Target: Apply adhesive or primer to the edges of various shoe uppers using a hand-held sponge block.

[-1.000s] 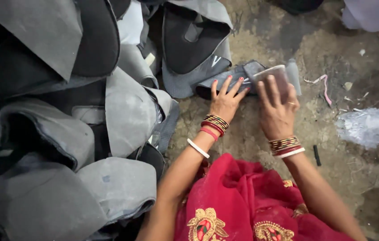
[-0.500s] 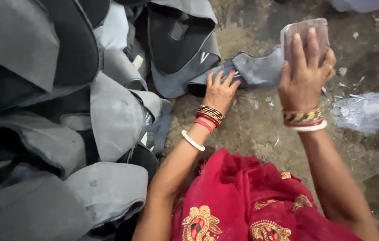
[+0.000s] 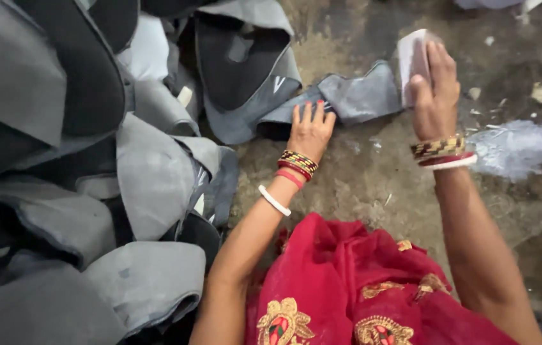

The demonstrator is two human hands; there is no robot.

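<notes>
Grey fabric, a long flat piece (image 3: 347,99), lies stretched across the dirty concrete floor (image 3: 373,185) in the head view, just above the person's knees. The left hand (image 3: 310,131) presses flat on its near end, fingers spread and straight, so this grip is open and merely pins the piece down. The right hand (image 3: 434,96) is raised at the far end of the same piece, its fingers curled closed around a pale rectangular block (image 3: 411,61), which is held upright and tilted; the block's lower edge sits at or just over the fabric, though whether they touch cannot be told. Both wrists carry gold and red bangles (image 3: 297,163) with a white one nearest the arm. To the left, a pile of grey and black moulded fabric pieces (image 3: 92,191) fills the view, reaching up to the stretched piece. A patch of white powder (image 3: 513,147) lies on the floor just right of the right wrist. Red embroidered cloth (image 3: 360,294) covers the lap below.
</notes>
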